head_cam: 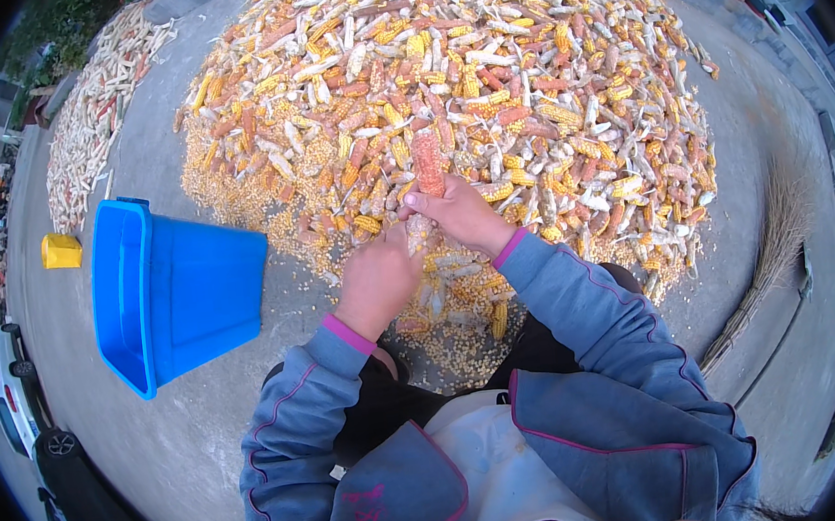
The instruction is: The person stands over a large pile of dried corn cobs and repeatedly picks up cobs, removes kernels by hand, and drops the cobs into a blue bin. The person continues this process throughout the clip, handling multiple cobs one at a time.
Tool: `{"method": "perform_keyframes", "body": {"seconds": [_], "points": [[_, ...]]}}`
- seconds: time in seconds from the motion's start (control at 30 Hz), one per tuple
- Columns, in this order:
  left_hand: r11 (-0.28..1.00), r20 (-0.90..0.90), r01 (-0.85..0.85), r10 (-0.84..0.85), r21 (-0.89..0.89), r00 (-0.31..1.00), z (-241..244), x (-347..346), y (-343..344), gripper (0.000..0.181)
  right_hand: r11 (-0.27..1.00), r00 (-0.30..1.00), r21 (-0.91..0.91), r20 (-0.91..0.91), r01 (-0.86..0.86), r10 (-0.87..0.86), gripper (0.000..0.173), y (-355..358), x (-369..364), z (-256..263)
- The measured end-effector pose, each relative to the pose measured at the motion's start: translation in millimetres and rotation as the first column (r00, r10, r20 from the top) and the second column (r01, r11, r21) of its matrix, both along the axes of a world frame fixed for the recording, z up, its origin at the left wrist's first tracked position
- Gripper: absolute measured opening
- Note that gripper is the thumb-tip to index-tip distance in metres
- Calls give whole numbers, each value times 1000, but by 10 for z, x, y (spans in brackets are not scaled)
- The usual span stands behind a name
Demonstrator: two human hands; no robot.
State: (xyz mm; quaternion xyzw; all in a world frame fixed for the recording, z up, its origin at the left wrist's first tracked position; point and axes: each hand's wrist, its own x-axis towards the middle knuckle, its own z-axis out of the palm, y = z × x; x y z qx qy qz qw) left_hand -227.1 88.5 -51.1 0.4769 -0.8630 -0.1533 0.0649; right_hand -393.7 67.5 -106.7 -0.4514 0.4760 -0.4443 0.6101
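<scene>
Before me lies a big heap of corn cobs (pixel 522 92), yellow and reddish, some with kernels partly gone. My right hand (pixel 454 212) grips a reddish corn cob (pixel 427 161) that points up and away from me. Just below and to the left, my left hand (pixel 380 275) is closed around a paler cob (pixel 419 232) with few kernels visible on it. The two hands are close together over the near edge of the heap. Loose yellow kernels (pixel 227 166) cover the ground at the heap's left side and between my legs.
A blue plastic bin (pixel 202 289) lies on its side at the left. Beyond it are a yellow container (pixel 61 251) and a pile of pale cobs (pixel 92 126). A twig broom (pixel 758 273) lies at the right. Parked cars (pixel 11 390) stand at the far left.
</scene>
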Motion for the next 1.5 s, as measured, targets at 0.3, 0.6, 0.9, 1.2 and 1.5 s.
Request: {"method": "perform_keyframes", "body": {"seconds": [0.3, 0.6, 0.9, 1.2, 1.5], "points": [[994, -518, 13, 44, 104, 854, 23, 132, -152, 37, 993, 943, 101, 330, -67, 30, 30, 79, -17, 174], [540, -487, -39, 785, 841, 383, 18, 169, -273, 38, 982, 976, -156, 209, 102, -68, 30, 95, 156, 200], [707, -540, -32, 568, 707, 620, -47, 149, -296, 39, 972, 996, -221, 53, 79, -69, 27, 76, 100, 174], [423, -410, 35, 852, 906, 324, -41, 156, -313, 32, 972, 998, -234, -56, 14, -28, 23, 108, 107, 322], [732, -740, 347, 310, 587, 597, 89, 292, -317, 71, 979, 960, -30, 205, 202, -192, 20, 50, 2, 338]]}}
